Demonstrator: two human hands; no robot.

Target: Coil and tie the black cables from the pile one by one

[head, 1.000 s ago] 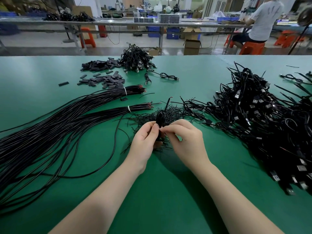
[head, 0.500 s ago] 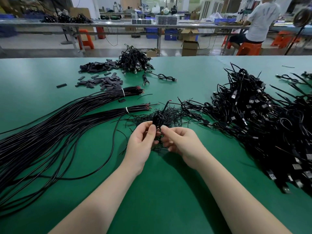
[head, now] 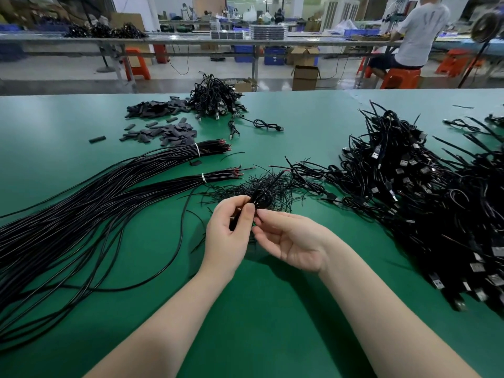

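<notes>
My left hand (head: 229, 236) grips a small coiled black cable (head: 261, 197) between thumb and fingers, just above the green table (head: 261, 309). One cable end sticks up and to the right from the coil. My right hand (head: 290, 242) lies palm up beside it, its fingers relaxed; its thumb tip touches the coil's lower end next to my left thumb. Under the coil lies a heap of thin black tie wires (head: 275, 186). Long straight black cables (head: 81, 214) in two banded bundles fan out to the left.
A big heap of coiled cables with USB plugs (head: 414, 192) fills the right side. A smaller cable heap (head: 215, 100) and flat black pieces (head: 169, 133) lie at the back. One loose cable (head: 266, 124) lies beside them. A person sits at a far bench.
My right hand has turned palm up and its fingers have loosened from their pinch at the coil. The left hand still holds the coil, now tilted to the right.
</notes>
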